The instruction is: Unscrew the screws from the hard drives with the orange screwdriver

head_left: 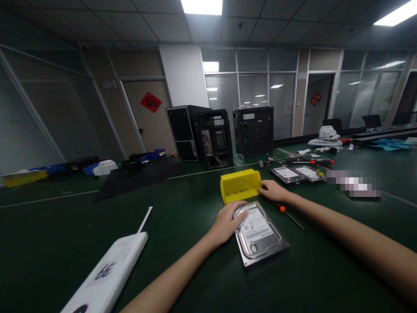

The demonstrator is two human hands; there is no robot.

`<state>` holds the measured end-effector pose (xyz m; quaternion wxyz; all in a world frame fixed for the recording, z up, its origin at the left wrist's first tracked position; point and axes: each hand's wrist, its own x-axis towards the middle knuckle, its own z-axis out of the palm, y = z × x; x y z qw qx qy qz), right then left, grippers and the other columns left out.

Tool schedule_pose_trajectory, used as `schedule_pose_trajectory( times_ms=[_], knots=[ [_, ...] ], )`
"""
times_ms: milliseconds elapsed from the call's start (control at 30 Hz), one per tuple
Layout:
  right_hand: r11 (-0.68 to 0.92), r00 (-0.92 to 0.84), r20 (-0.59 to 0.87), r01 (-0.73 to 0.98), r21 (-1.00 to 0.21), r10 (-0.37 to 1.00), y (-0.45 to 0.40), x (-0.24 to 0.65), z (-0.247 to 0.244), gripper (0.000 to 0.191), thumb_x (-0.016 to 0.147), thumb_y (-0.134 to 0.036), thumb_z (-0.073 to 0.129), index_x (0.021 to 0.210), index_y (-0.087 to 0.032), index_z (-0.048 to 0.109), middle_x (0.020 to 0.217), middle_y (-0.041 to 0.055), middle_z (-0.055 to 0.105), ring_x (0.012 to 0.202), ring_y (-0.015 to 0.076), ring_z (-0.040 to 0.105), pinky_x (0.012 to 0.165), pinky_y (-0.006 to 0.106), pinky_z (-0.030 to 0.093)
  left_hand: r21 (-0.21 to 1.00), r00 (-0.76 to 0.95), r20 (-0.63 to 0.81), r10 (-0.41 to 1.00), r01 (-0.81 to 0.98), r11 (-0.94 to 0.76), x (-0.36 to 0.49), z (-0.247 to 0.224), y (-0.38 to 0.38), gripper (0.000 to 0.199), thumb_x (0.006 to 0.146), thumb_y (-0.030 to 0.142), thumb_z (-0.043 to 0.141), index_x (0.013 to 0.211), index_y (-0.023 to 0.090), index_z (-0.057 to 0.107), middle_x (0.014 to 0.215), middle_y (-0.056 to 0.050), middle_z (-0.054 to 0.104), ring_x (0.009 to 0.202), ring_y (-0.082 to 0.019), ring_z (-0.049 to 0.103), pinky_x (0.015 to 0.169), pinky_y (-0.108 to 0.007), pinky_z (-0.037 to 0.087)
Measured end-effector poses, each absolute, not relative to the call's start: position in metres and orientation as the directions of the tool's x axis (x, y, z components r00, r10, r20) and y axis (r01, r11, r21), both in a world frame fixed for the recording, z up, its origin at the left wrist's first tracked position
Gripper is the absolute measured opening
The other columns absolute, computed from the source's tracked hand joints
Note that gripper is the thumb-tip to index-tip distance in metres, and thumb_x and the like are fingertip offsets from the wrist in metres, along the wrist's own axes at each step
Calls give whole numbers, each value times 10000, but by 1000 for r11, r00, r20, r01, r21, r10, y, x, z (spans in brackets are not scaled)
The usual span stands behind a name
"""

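Observation:
A silver hard drive (260, 230) with a white label lies label up on the green table. My left hand (228, 219) is closed at its far left corner, thumb across the top and fingers over the far edge. Just beyond stands a yellow plastic parts bin (241, 182), its open side facing me. Small dark bits, too small to name, show inside. My right hand (270, 190) pinches the bin's right end. Beside my right forearm lies a screwdriver (293, 218) with an orange collar; its handle is partly hidden.
Two more hard drives (286, 175) lie at the right, near several hand tools (312, 161). Black computer cases (187, 134) stand behind, with a clear round cup (238, 160) before them. A white device marked 39 (114, 269) occupies the left front, and a black mat (137, 178) lies farther back.

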<state>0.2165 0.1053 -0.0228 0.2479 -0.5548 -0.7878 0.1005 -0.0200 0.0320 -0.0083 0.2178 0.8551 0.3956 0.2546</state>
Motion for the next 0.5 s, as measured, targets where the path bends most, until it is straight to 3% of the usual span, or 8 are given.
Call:
schedule_pose_trajectory(
  times_ms=[333, 500],
  knots=[
    [378, -248, 328, 821, -429, 911, 97, 213, -26, 187, 814, -256, 452, 813, -130, 591, 844, 78, 619, 730, 155, 544, 621, 223, 362, 551, 557, 284, 781, 571, -608, -20, -8, 32, 351, 881, 403, 439, 1176, 242, 541, 1190, -50, 569, 1120, -237, 485, 975, -396, 351],
    [370, -234, 336, 822, -432, 912, 96, 216, -27, 178, 802, -266, 463, 784, -138, 585, 803, 62, 603, 705, 148, 535, 602, 220, 353, 582, 323, 367, 872, 652, -486, -24, -10, 39, 308, 884, 373, 413, 1030, 188, 611, 1064, -65, 621, 1009, -227, 546, 903, -366, 403]
  ],
)
